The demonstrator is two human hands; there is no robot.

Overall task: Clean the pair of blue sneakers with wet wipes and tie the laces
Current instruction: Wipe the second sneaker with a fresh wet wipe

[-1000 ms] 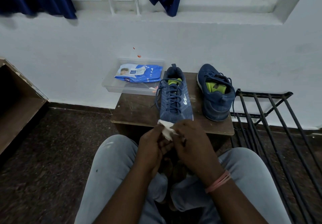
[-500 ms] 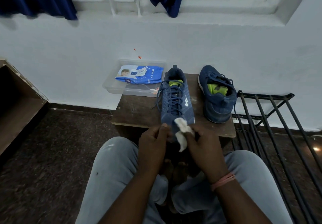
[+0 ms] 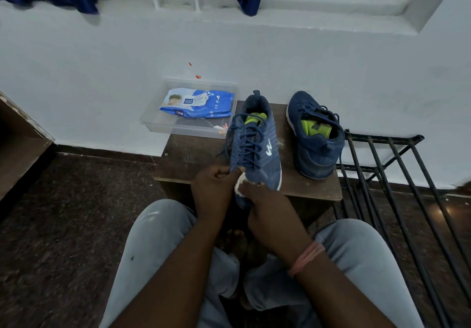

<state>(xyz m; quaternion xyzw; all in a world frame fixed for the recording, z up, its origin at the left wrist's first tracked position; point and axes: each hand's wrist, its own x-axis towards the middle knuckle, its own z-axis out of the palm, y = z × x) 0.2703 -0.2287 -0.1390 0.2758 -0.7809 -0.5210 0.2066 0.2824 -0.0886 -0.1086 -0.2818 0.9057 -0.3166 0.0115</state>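
1. Near sneaker (image 3: 254, 154): on the surface (image 3: 193, 154), toe over the front edge toward the person; laces loose, untied.
2. Far sneaker (image 3: 316, 136): to its right on the same surface, heel toward the person, laces untied, no hand on it.
3. Left hand (image 3: 216, 187): fingers curled, gripping the near sneaker's toe side.
4. Right hand (image 3: 267, 207): pressing a white wet wipe (image 3: 240, 185) on the toe.
5. Wipes packet (image 3: 197, 103): lying in a clear tray (image 3: 153, 121).
6. Progress, judged: early; wiping of first shoe under way, second shoe and both laces remain.
7. Change: half a second ago the wipe hung loose between the hands; now it is bunched against the toe.
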